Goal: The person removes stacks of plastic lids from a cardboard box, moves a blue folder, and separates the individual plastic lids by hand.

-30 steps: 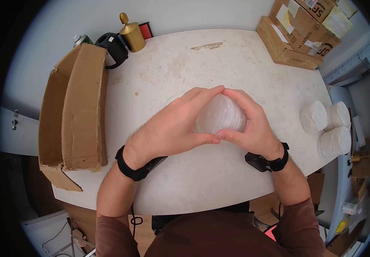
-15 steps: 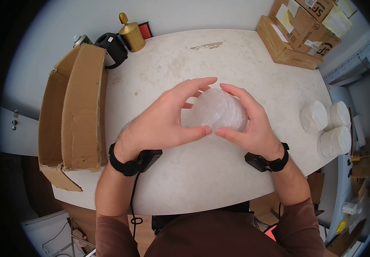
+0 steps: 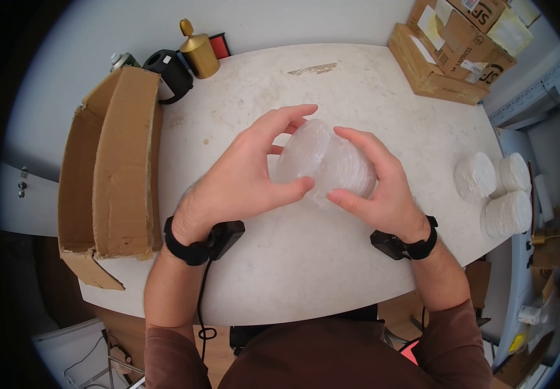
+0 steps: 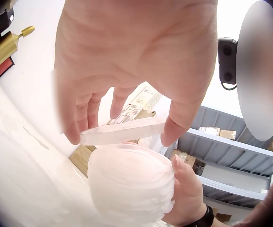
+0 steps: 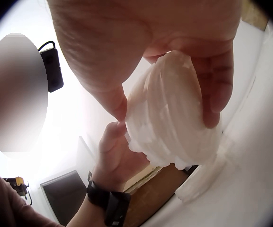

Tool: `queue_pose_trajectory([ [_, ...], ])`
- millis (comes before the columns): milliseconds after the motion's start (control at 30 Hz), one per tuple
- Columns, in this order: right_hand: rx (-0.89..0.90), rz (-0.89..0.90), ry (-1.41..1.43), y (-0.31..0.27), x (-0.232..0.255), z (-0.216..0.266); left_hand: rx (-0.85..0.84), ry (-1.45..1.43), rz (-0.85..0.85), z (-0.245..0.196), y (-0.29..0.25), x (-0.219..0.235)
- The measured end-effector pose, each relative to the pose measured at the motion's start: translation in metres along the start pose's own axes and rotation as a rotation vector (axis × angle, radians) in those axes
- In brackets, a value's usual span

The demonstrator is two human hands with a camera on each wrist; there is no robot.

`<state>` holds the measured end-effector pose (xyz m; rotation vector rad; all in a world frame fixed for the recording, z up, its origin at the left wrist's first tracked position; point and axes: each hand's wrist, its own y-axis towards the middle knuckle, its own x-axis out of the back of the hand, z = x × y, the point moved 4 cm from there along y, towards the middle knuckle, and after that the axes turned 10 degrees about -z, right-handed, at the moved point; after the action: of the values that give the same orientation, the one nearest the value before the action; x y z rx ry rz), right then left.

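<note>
My left hand (image 3: 241, 172) pinches a round translucent plastic lid (image 4: 122, 131) by its edge, thumb on one side and fingers on the other. Close by, my right hand (image 3: 377, 178) grips a stack of similar plastic lids (image 5: 165, 109), its ridged layers showing along the side. In the left wrist view a narrow gap separates the single lid from the top of the stack (image 4: 129, 184). Both are held over the white table (image 3: 280, 272). Another translucent piece (image 5: 200, 179) lies on the table beyond, hidden by the left hand in the head view.
Three white, round, wrapped-looking stacks (image 3: 505, 214) stand at the table's right edge. An open cardboard box (image 3: 128, 162) takes up the left side. At the back are a black container (image 3: 168, 76), a gold canister (image 3: 200, 55) and piled shipping boxes (image 3: 455, 48).
The left hand has moved left and away from the right hand, tilting the lid off the stack. The gap between the two hands has widened; the right hand has barely moved.
</note>
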<state>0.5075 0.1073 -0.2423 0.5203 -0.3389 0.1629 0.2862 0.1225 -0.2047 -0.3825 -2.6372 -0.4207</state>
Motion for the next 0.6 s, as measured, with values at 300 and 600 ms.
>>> queue_pose_trajectory([
  [300,-0.035,-0.037,-0.05,0.001,0.001,0.0,0.167,0.649,0.013,0.022,-0.007,0.0],
  [600,-0.004,-0.038,-0.068,0.001,0.001,0.0,0.148,0.761,0.07,0.028,-0.01,-0.009],
])
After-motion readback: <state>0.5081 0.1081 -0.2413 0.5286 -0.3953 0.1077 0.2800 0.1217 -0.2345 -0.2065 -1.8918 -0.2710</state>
